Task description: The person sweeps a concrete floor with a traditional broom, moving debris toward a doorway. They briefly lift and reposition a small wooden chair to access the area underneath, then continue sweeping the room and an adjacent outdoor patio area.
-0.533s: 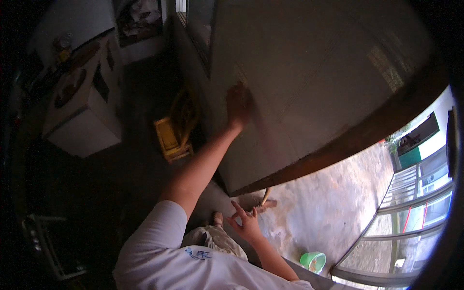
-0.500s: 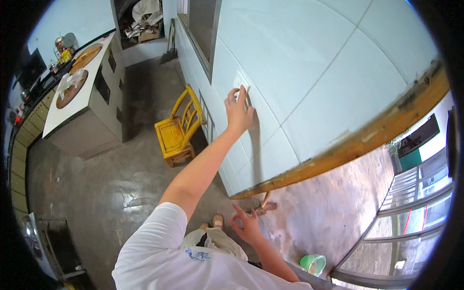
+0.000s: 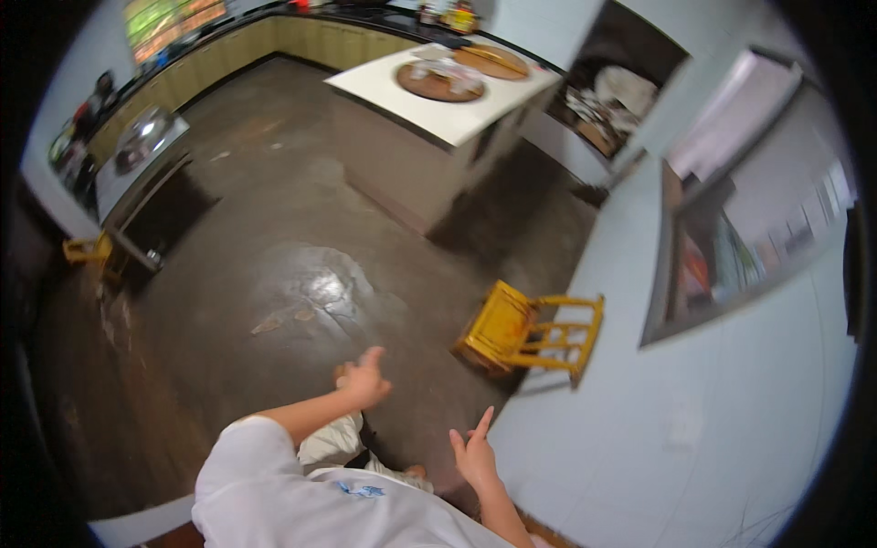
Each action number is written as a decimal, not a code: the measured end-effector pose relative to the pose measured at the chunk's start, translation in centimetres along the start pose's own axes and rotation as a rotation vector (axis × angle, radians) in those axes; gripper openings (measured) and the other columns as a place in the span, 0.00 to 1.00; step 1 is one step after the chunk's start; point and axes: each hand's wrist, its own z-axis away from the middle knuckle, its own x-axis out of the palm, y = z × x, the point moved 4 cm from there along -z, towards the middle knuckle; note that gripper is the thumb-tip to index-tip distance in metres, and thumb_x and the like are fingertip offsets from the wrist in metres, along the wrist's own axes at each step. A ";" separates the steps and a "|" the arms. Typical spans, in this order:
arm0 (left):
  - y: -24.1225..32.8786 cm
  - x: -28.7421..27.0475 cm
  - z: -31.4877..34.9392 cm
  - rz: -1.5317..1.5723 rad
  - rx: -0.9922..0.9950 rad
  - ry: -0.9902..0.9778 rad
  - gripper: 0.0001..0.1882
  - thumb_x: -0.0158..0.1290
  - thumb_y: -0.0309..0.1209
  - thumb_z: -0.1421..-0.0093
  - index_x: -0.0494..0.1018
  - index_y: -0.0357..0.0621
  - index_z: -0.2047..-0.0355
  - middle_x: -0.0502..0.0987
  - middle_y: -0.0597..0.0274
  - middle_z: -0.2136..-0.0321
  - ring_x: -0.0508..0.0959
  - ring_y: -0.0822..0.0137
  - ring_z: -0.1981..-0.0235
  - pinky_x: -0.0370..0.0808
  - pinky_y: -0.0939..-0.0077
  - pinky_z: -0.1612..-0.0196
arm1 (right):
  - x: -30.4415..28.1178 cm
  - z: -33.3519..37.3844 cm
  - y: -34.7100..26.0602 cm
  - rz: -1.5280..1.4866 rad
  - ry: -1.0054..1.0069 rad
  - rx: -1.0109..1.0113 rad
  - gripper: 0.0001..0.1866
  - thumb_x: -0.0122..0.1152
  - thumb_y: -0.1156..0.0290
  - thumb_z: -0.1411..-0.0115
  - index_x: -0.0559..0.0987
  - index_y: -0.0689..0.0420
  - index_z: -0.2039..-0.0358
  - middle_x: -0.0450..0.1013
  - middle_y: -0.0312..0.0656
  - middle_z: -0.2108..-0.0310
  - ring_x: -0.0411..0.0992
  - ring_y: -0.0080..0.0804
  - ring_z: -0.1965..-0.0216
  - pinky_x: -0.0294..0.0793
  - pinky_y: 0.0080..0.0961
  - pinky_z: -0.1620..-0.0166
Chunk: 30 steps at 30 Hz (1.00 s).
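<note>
My left hand [image 3: 365,382] hangs in front of my body over the dark floor, slightly blurred, its fingers partly spread and nothing seen in it. My right hand [image 3: 475,457] is beside the white tiled wall [image 3: 594,429], thumb and index finger apart, also holding nothing. Nearest to both hands is a low yellow wooden chair [image 3: 501,324], standing against the wall. On that wall a pale, blurred switch plate [image 3: 683,425] shows to the right of my right hand, apart from it.
A white-topped island [image 3: 379,78] with round wooden lids [image 3: 416,84] stands ahead. Cabinets [image 3: 320,41] line the back. At left are a small table [image 3: 114,187] with a clear dome cover and another yellow chair [image 3: 87,248]. A framed window [image 3: 731,219] opens in the right wall.
My left hand has come off the wall switch and dropped in front of my body. The view has swung left into the kitchen. My right hand stays low with fingers apart.
</note>
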 end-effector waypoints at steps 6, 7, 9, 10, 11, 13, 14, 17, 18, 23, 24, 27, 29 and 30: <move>-20.7 -18.2 -4.6 0.191 -0.354 0.523 0.32 0.53 0.28 0.56 0.55 0.46 0.49 0.55 0.49 0.48 0.56 0.44 0.45 0.51 0.37 0.47 | 6.9 -13.2 -23.3 0.559 0.050 -0.644 0.33 0.53 0.70 0.48 0.54 0.51 0.42 0.45 0.51 0.40 0.54 0.52 0.45 0.52 0.49 0.45; -21.4 -19.9 -5.8 0.098 -0.373 0.521 0.32 0.53 0.27 0.58 0.57 0.48 0.50 0.55 0.50 0.47 0.53 0.45 0.43 0.48 0.35 0.46 | 8.0 -15.3 -26.8 0.684 0.048 -0.762 0.31 0.54 0.75 0.50 0.61 0.49 0.44 0.44 0.46 0.39 0.51 0.49 0.42 0.48 0.51 0.42; -21.3 -23.9 -8.7 -0.078 -0.260 0.527 0.29 0.55 0.24 0.62 0.65 0.53 0.56 0.56 0.52 0.48 0.43 0.47 0.39 0.39 0.31 0.45 | 10.2 -19.4 -33.2 0.603 -0.049 -0.834 0.28 0.52 0.83 0.56 0.70 0.49 0.51 0.45 0.44 0.39 0.43 0.46 0.39 0.39 0.48 0.40; -20.7 -25.9 -10.2 -0.077 -0.168 0.543 0.27 0.54 0.24 0.65 0.68 0.54 0.60 0.56 0.53 0.48 0.44 0.47 0.40 0.34 0.33 0.44 | 11.2 -21.3 -36.3 0.620 -0.077 -0.856 0.29 0.51 0.84 0.56 0.70 0.48 0.51 0.46 0.43 0.40 0.43 0.46 0.39 0.39 0.48 0.40; -20.3 -28.0 -12.0 -0.066 -0.129 0.515 0.25 0.54 0.23 0.66 0.70 0.53 0.62 0.56 0.53 0.47 0.43 0.47 0.39 0.33 0.34 0.43 | 12.4 -23.0 -39.6 0.639 -0.086 -0.905 0.29 0.50 0.84 0.56 0.70 0.48 0.51 0.47 0.43 0.40 0.43 0.47 0.39 0.39 0.48 0.40; -19.2 -31.8 -15.7 -0.062 0.014 0.481 0.23 0.55 0.25 0.63 0.70 0.55 0.62 0.56 0.56 0.47 0.45 0.45 0.40 0.33 0.31 0.44 | 13.8 -27.5 -44.6 0.588 -0.111 -0.827 0.31 0.52 0.80 0.54 0.62 0.51 0.46 0.49 0.49 0.43 0.54 0.48 0.44 0.42 0.49 0.41; -19.2 -33.5 -18.0 -0.062 0.068 0.422 0.23 0.54 0.26 0.62 0.69 0.55 0.61 0.57 0.58 0.47 0.46 0.50 0.40 0.33 0.29 0.46 | 14.5 -30.0 -46.9 0.517 -0.114 -0.755 0.33 0.53 0.78 0.52 0.59 0.52 0.44 0.49 0.52 0.43 0.58 0.49 0.47 0.45 0.47 0.41; -21.8 -37.9 -26.2 0.106 0.047 0.185 0.33 0.53 0.33 0.55 0.55 0.56 0.47 0.62 0.58 0.47 0.65 0.48 0.48 0.32 0.24 0.49 | 15.6 -38.8 -52.6 0.597 -0.125 -0.504 0.45 0.55 0.62 0.47 0.38 0.61 0.39 0.54 0.62 0.48 0.68 0.50 0.56 0.64 0.38 0.51; -23.5 -39.2 -29.3 0.139 -0.021 0.123 0.35 0.52 0.35 0.53 0.51 0.54 0.45 0.61 0.56 0.46 0.66 0.47 0.49 0.32 0.24 0.49 | 15.9 -42.0 -54.4 0.628 -0.139 -0.405 0.46 0.55 0.60 0.46 0.36 0.62 0.39 0.58 0.62 0.51 0.68 0.50 0.57 0.66 0.36 0.53; -32.9 -46.9 -41.7 0.162 -0.452 -0.053 0.45 0.51 0.47 0.48 0.35 0.49 0.40 0.54 0.46 0.42 0.66 0.47 0.48 0.34 0.28 0.46 | 17.9 -57.3 -68.6 0.628 -0.202 -0.223 0.51 0.47 0.43 0.45 0.33 0.67 0.40 0.71 0.60 0.63 0.72 0.54 0.65 0.71 0.39 0.61; -34.6 -49.6 -44.0 0.182 -0.492 -0.004 0.46 0.51 0.48 0.48 0.34 0.50 0.40 0.54 0.44 0.42 0.65 0.47 0.47 0.34 0.29 0.46 | 19.0 -59.8 -72.3 0.645 -0.194 -0.228 0.48 0.44 0.42 0.45 0.38 0.64 0.39 0.68 0.58 0.55 0.69 0.54 0.58 0.67 0.44 0.55; -39.4 -57.4 -48.4 0.238 -0.625 0.065 0.48 0.52 0.48 0.50 0.34 0.51 0.40 0.52 0.42 0.42 0.61 0.48 0.44 0.35 0.31 0.45 | 22.4 -66.1 -85.0 0.702 -0.145 -0.669 0.41 0.48 0.47 0.44 0.47 0.56 0.39 0.59 0.53 0.45 0.60 0.51 0.46 0.58 0.49 0.47; -42.6 -62.4 -51.5 0.298 -0.675 0.129 0.48 0.54 0.47 0.52 0.35 0.52 0.40 0.49 0.44 0.40 0.55 0.49 0.40 0.36 0.31 0.45 | 24.4 -69.4 -93.1 0.492 -0.134 -1.010 0.27 0.55 0.65 0.47 0.64 0.49 0.46 0.48 0.44 0.39 0.46 0.48 0.39 0.45 0.53 0.42; -44.4 -64.8 -53.2 0.273 -0.684 0.159 0.47 0.55 0.46 0.53 0.40 0.53 0.40 0.45 0.46 0.39 0.47 0.50 0.38 0.35 0.32 0.44 | 25.3 -71.4 -96.8 0.489 -0.137 -1.142 0.26 0.55 0.71 0.51 0.67 0.49 0.49 0.47 0.43 0.38 0.44 0.49 0.38 0.43 0.53 0.41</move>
